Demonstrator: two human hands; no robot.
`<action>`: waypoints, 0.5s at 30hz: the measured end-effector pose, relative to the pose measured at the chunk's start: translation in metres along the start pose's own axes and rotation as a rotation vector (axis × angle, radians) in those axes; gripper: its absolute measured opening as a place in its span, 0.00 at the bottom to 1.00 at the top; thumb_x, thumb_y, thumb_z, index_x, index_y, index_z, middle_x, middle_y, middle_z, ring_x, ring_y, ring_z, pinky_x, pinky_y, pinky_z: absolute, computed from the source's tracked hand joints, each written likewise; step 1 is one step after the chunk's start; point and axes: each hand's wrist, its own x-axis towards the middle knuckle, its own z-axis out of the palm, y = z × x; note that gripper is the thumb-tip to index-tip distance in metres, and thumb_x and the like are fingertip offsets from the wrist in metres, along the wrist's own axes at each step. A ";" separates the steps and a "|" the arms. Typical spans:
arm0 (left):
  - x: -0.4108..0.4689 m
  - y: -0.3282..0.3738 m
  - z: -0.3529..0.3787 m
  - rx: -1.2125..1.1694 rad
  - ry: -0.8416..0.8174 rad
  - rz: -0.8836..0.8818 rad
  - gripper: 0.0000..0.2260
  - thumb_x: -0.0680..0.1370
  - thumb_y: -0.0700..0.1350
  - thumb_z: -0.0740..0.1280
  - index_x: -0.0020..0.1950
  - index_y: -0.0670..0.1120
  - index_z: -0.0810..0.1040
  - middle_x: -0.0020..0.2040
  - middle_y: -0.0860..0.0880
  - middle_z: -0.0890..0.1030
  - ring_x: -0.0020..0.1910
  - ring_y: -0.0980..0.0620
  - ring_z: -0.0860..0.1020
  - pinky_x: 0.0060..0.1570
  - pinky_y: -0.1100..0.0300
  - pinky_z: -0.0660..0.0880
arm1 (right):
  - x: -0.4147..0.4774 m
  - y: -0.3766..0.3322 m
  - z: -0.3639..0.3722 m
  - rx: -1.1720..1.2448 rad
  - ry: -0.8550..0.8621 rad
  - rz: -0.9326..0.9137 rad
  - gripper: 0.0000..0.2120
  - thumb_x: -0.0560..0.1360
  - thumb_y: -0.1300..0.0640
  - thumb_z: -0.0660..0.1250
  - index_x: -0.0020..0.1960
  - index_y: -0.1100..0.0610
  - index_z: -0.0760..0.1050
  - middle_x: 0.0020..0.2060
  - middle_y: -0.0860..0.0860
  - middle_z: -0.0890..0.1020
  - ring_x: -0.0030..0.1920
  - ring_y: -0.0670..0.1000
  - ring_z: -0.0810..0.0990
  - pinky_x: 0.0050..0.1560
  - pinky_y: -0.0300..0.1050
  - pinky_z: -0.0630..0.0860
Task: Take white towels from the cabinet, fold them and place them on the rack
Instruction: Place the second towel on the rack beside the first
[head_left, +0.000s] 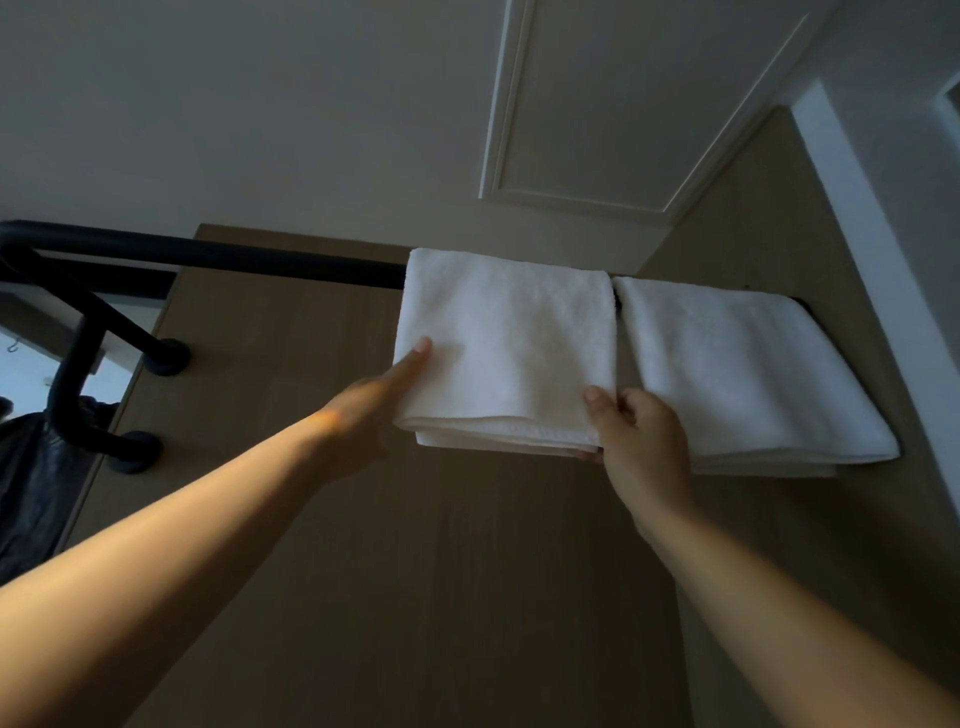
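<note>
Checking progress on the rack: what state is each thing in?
left towel, folded, on the rack, held at both sides.
right towel, folded, on the rack, untouched.
rack, black bar, left part bare.
left hand, holds left towel's left edge.
right hand, pinches left towel's lower right corner.

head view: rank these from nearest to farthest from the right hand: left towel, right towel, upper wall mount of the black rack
1. left towel: the right hand pinches it at its lower right corner.
2. right towel: just to the hand's right on the rack.
3. upper wall mount: far off to the left.
</note>
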 end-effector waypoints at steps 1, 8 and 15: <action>0.001 -0.001 -0.003 -0.064 -0.056 -0.024 0.35 0.61 0.73 0.68 0.60 0.53 0.76 0.59 0.51 0.81 0.60 0.50 0.78 0.69 0.43 0.65 | -0.001 0.002 0.000 0.058 -0.012 0.040 0.14 0.80 0.53 0.64 0.45 0.64 0.78 0.40 0.57 0.82 0.41 0.53 0.83 0.39 0.45 0.82; -0.004 -0.007 0.007 -0.134 -0.095 0.036 0.30 0.68 0.66 0.68 0.63 0.48 0.77 0.57 0.47 0.83 0.56 0.47 0.82 0.62 0.45 0.74 | -0.007 0.012 -0.009 0.063 -0.144 0.127 0.08 0.78 0.54 0.66 0.46 0.56 0.81 0.42 0.51 0.85 0.40 0.49 0.84 0.46 0.46 0.82; -0.016 -0.007 0.011 -0.077 0.060 0.196 0.15 0.73 0.52 0.73 0.45 0.39 0.83 0.47 0.40 0.85 0.45 0.45 0.85 0.48 0.54 0.82 | -0.013 0.010 -0.013 -0.282 -0.096 -0.081 0.12 0.79 0.54 0.66 0.44 0.62 0.77 0.36 0.56 0.80 0.37 0.54 0.79 0.36 0.47 0.73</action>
